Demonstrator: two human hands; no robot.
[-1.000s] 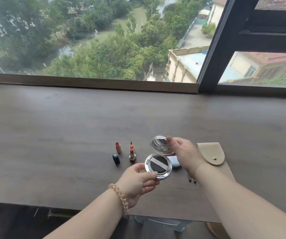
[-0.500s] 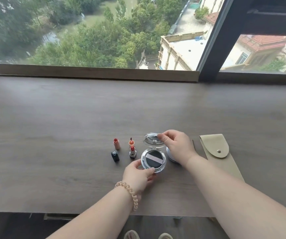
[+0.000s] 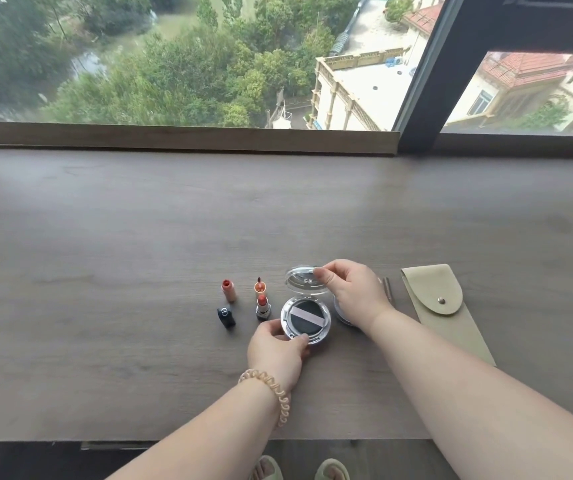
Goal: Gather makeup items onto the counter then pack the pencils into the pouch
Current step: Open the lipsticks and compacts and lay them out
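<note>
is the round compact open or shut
Open. The compact has its lid raised, pinched by the right hand, and the black puff inside shows.

Wooden table (image 3: 105, 254) under a window. Open cushion compact (image 3: 306, 319) resting on it, black puff with a pale strap inside. Left hand (image 3: 276, 353) grips the compact's near rim; right hand (image 3: 351, 292) pinches the raised clear lid (image 3: 302, 279). Just left: uncapped red lipstick (image 3: 263, 306) upright, peach applicator (image 3: 259, 285) behind it, black cap (image 3: 226, 317), peach tube (image 3: 228, 290). Right: thin pencil (image 3: 388, 291), then beige snap pouch (image 3: 441, 306), flap closed. Spiral hair tie (image 3: 274, 389) on the left wrist.
</note>
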